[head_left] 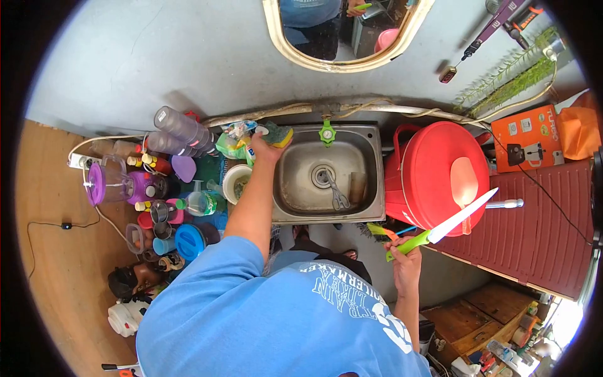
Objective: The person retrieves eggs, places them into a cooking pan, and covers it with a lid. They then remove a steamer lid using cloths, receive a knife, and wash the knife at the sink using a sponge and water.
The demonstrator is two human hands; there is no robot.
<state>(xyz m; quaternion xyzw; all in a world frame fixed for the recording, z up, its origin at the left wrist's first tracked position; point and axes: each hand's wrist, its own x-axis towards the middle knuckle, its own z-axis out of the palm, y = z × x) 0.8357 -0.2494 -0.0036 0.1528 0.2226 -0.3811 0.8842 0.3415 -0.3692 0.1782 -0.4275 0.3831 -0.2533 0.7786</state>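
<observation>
My left hand (267, 149) is at the left rim of the steel sink (378, 188), with its fingers on a yellow and green sponge (281, 137). Colourful plastic packets (233, 146) lie just left of that hand. Out to the right, my right hand (407, 256) is closed around the green handle of a knife (449, 225), whose white blade points up and right in front of a red lidded bin (433, 169). Inside the sink rests a grey utensil (339, 197) near the drain. A green tap (326, 133) is fixed at the back.
Left of the sink stand a white bowl (230, 182), a spray bottle (200, 203), a blue-lidded tub (190, 242), stacked grey cups (179, 125) and a purple blender (103, 183). An orange box (524, 135) sits on the maroon surface (534, 220) at right. A mirror (271, 19) hangs above.
</observation>
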